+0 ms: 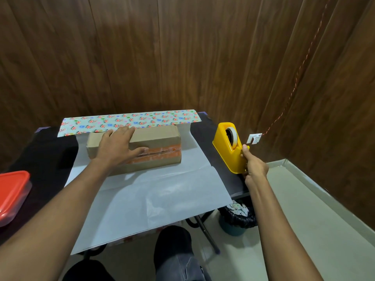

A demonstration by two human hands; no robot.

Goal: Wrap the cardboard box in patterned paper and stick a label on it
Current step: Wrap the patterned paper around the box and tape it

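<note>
Cardboard box [142,151] lies near the middle of the dark counter [40,159], on the white back of the patterned paper [154,191], whose far edge is folded up so its floral face shows at twelve o'clock from the box. At nine o'clock, at the counter's left edge, sits a red-lidded container [12,191]. The left hand [117,146] lies flat on the box top with straight, spread fingers, the fingertips touching the folded floral flap, pinning it in place. At three o'clock from the box stands a yellow tape dispenser [230,147], and the right hand [252,167] is curled about its near end, thumb up by the cutter; whether a strip is already pinched cannot be told. The step in hand looks like drawing tape to fix the flap. It would go best if the left palm kept the paper taut, and the strip were pulled upward against the blade so that the dispenser does not slide. No label is in sight.
</note>
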